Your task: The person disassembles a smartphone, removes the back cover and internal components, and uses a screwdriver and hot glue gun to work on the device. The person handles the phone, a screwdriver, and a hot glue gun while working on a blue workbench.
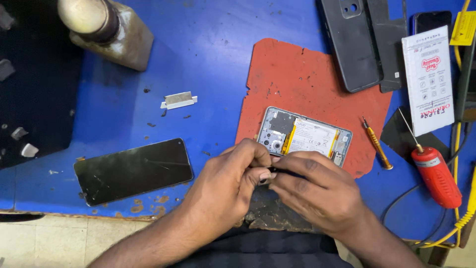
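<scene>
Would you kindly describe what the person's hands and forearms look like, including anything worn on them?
Both the left hand and the right hand are bare: no gloves, rings, watch or bands visible. The forearms are uncovered too, with no sleeve in view. Fingernails are short.

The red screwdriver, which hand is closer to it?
Right. The right hand lies just left of the red screwdriver; the left hand is farther left, beyond it.

Just beyond your left hand (225, 183) and right hand (317, 191) the opened phone (303, 136) blocks the way. Left lies a detached screen (133, 171); beyond it the blue tabletop (208, 59) gives passing room. Right, a small screwdriver (377, 144) and red tool (436, 176) crowd you.
</scene>
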